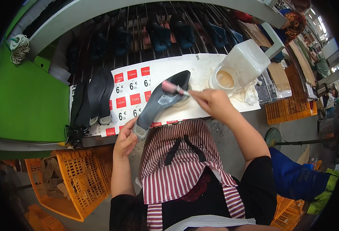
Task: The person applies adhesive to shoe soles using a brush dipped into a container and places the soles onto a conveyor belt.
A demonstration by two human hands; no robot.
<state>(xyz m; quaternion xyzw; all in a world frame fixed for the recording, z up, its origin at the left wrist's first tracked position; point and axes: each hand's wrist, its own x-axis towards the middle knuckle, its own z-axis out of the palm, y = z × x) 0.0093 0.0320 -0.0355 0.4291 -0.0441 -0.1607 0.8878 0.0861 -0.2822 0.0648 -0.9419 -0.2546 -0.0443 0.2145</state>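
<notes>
My left hand (125, 139) grips the pale heel end of a long dark grey shoe sole (149, 112), which slants away from me over the worktop. A wet, shiny patch shows on the sole's middle. In my closed right hand (215, 104) is a small brush (169, 87), its pinkish head over the sole's wide front part. Partly hidden behind the sole is a round, pale object (184, 102). Right of the brush stands a white tub (212, 82) with cream-coloured liquid, and a large translucent plastic container (250, 57) tilts over it.
More dark soles (98, 92) lie at the left on the printed paper sheet (129, 82). Beyond, a rack of metal rods (138, 42) carries dark shoe parts (159, 36). A crumpled white cloth (250, 94) lies right. Orange crates (79, 184) stand below; other people (295, 23) are at far right.
</notes>
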